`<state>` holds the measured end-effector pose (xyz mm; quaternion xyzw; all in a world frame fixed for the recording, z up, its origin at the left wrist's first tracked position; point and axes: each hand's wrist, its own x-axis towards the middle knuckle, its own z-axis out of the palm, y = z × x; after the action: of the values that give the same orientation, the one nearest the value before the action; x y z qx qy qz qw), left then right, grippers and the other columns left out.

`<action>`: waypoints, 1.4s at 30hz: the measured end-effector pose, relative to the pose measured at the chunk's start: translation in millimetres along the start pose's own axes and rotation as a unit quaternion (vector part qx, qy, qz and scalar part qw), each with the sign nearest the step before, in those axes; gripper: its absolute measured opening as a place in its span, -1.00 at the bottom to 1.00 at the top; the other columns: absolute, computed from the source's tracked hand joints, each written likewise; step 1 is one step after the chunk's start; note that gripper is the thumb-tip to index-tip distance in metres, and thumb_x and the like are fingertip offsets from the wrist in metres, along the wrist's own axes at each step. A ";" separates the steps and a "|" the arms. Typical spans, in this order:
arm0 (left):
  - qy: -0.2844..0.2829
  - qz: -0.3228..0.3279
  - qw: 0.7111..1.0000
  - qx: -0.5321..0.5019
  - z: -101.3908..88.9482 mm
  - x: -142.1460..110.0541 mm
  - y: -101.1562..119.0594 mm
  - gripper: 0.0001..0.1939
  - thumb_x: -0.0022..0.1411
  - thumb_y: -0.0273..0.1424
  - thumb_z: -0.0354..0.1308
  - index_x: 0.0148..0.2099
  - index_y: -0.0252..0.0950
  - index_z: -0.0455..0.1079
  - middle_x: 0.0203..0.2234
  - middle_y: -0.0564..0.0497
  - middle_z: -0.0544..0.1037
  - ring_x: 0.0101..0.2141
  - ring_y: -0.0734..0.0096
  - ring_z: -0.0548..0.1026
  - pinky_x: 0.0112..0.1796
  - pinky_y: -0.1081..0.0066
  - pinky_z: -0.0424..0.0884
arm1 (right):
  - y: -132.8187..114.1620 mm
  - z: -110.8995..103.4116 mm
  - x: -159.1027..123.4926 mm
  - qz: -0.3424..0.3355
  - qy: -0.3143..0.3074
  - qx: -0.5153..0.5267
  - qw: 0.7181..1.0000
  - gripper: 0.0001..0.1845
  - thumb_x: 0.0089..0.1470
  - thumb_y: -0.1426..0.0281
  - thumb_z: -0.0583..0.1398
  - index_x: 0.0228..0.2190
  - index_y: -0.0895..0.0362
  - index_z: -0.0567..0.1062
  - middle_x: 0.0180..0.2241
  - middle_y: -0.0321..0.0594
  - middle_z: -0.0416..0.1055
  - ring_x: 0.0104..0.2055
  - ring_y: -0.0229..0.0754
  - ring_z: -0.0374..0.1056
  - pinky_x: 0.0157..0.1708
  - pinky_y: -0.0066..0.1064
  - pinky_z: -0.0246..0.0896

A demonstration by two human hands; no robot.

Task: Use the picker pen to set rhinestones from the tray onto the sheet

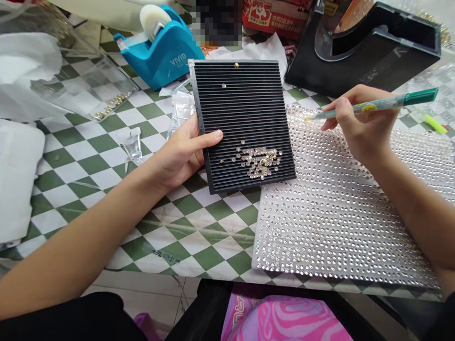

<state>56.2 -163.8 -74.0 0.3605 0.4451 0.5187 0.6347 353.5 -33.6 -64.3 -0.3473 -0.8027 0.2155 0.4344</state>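
My left hand (192,151) grips the left edge of a black ridged tray (245,113), thumb on top. The tray is tilted over the table, and a cluster of small clear rhinestones (261,161) lies near its lower edge, with a few strays higher up. In my right hand (359,123) is a pen-shaped tool (380,105) with a green end, pinched like a pencil. Its tip points left, at the upper part of a sheet covered in rows of rhinestones (337,222). Whether the tip touches a stone I cannot tell.
A blue tape dispenser (163,52) stands behind the tray, and a larger black dispenser (362,52) at the back right. At the left are a clear plastic box (99,85) with gold pieces and white paper (17,175). A green-and-white checked cloth (170,237) covers the table.
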 end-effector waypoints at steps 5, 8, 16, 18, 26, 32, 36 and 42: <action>-0.005 0.000 1.000 0.000 0.2 -0.3 -0.2 -0.42 0.24 -0.42 0.36 0.24 -0.31 0.27 0.21 -0.15 0.53 0.15 0.02 0.55 -0.13 0.36 0.62 | 0.3 0.8 1.3 0.016 0.009 0.032 0.999 -0.80 0.13 0.42 0.19 -0.51 0.11 0.54 -0.61 -0.33 0.46 -0.62 -0.31 0.40 -0.59 -0.45 0.24; -0.006 0.002 1.000 -0.007 -0.9 0.1 -0.3 -0.39 0.24 -0.43 0.37 0.27 -0.35 0.24 0.21 -0.18 0.52 0.13 0.03 0.56 -0.18 0.39 0.61 | 0.0 1.0 2.0 0.013 0.022 0.029 0.999 -0.80 0.12 0.43 0.19 -0.52 0.12 0.55 -0.61 -0.32 0.47 -0.63 -0.33 0.40 -0.62 -0.47 0.20; -0.006 0.008 1.000 -0.015 -2.2 -0.2 -0.7 -0.41 0.25 -0.47 0.36 0.25 -0.38 0.24 0.15 -0.14 0.57 0.05 0.18 0.61 -0.19 0.48 0.62 | 7.7 2.2 2.0 -0.004 0.051 0.014 0.999 -0.77 0.15 0.47 0.23 -0.54 0.13 0.54 -0.59 -0.31 0.49 -0.60 -0.32 0.42 -0.60 -0.46 0.20; -0.006 0.007 1.000 -0.014 -1.9 -0.2 -0.2 -0.40 0.25 -0.47 0.35 0.26 -0.39 0.24 0.15 -0.15 0.57 0.04 0.19 0.62 -0.18 0.49 0.62 | 8.2 2.0 1.4 -0.005 0.040 0.008 0.999 -0.77 0.16 0.46 0.23 -0.53 0.13 0.54 -0.56 -0.28 0.51 -0.56 -0.30 0.44 -0.56 -0.45 0.22; -0.007 0.006 1.000 -0.008 -1.3 0.2 0.0 -0.43 0.26 -0.47 0.34 0.25 -0.38 0.25 0.16 -0.15 0.56 0.07 0.13 0.60 -0.21 0.48 0.62 | 2.8 -0.4 1.0 -0.011 -0.003 -0.031 0.999 -0.80 0.16 0.45 0.24 -0.51 0.10 0.52 -0.56 -0.30 0.50 -0.52 -0.29 0.43 -0.50 -0.42 0.23; 0.001 0.002 1.000 -0.017 -0.6 -1.1 0.7 -0.41 0.22 -0.46 0.38 0.23 -0.39 0.26 0.12 -0.13 0.59 0.05 0.15 0.62 -0.19 0.46 0.64 | 5.6 1.3 2.2 0.010 0.003 0.013 1.000 -0.79 0.19 0.44 0.26 -0.50 0.09 0.54 -0.56 -0.28 0.51 -0.55 -0.31 0.44 -0.54 -0.43 0.23; 0.005 -0.001 1.000 -0.012 0.2 -1.5 0.7 -0.40 0.21 -0.44 0.39 0.23 -0.38 0.27 0.14 -0.14 0.58 0.07 0.11 0.60 -0.18 0.44 0.65 | 10.0 3.3 3.7 0.035 0.020 0.056 0.998 -0.72 0.18 0.31 0.34 -0.54 0.09 0.53 -0.57 -0.27 0.50 -0.60 -0.31 0.42 -0.63 -0.45 0.23; 0.003 0.003 1.000 -0.018 -0.3 0.7 -1.0 -0.39 0.20 -0.45 0.39 0.23 -0.39 0.26 0.13 -0.13 0.58 0.09 0.14 0.60 -0.22 0.51 0.61 | 8.6 4.7 5.3 0.053 0.029 0.087 0.994 -0.67 0.14 0.24 0.39 -0.56 0.11 0.53 -0.61 -0.27 0.48 -0.64 -0.32 0.39 -0.67 -0.47 0.25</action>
<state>56.3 -163.3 -75.1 0.3490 0.4368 0.5295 0.6380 350.7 -24.1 -69.4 -0.3560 -0.7484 0.2968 0.4743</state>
